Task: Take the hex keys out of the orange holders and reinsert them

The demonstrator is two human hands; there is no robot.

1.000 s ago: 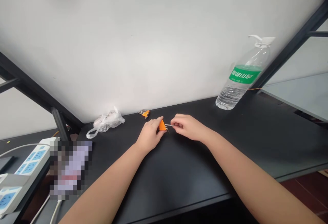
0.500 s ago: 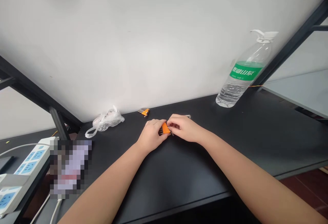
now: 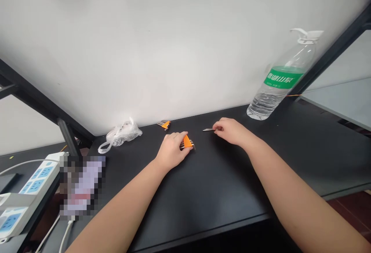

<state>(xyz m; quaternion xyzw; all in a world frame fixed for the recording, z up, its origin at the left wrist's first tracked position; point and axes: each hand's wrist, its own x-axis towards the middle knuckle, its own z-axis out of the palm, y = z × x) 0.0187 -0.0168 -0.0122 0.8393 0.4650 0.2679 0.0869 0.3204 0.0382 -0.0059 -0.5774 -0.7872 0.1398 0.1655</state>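
Once my right hand [image 3: 231, 131] had shifted right of frame centre, it pinched a slim metal piece [image 3: 208, 129] apart from the orange hex-key holder [image 3: 188, 142] my left hand [image 3: 171, 151] gripped.

Clear plastic water bottle [image 3: 261, 104], part-full, green label, white handle at cap, stands at back right on black tabletop [image 3: 208, 199], near white wall [image 3: 174, 44]. Crumpled translucent plastic bag [image 3: 124, 133] at back left by the wall. Pixelated flat item [image 3: 87, 179], front left, white cable [image 3: 66, 235] at near end. White power strip [image 3: 36, 185], blue sockets, far left. Reddish floor tiles [image 3: 348, 210] lower right.
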